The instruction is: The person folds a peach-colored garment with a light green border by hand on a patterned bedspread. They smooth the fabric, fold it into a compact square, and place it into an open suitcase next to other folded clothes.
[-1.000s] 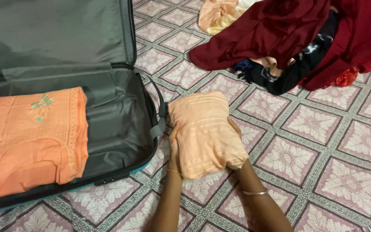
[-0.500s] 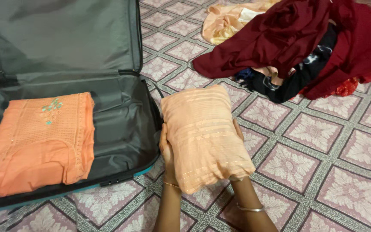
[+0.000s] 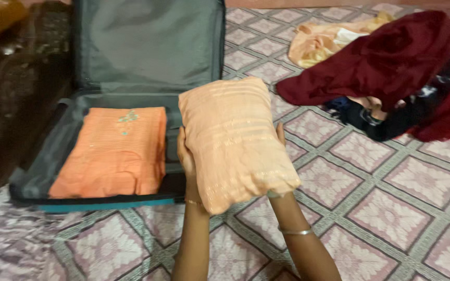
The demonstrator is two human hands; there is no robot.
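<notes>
A person holds a folded peach cloth above a patterned tile floor, beside an open suitcase.

The tiled floor [image 3: 391, 208] fills the view; on it lies the open grey suitcase [image 3: 147, 47] with a folded orange garment [image 3: 113, 153] flat in its lower half, and at upper right a heap of dark red and black clothes [image 3: 391, 73]. The folded peach cloth [image 3: 233, 138] is lifted at the suitcase's right edge, gripped from both sides: the left hand [image 3: 186, 156] clasps its left edge, and the right hand [image 3: 280, 136] shows only fingertips curled around the right edge.
</notes>
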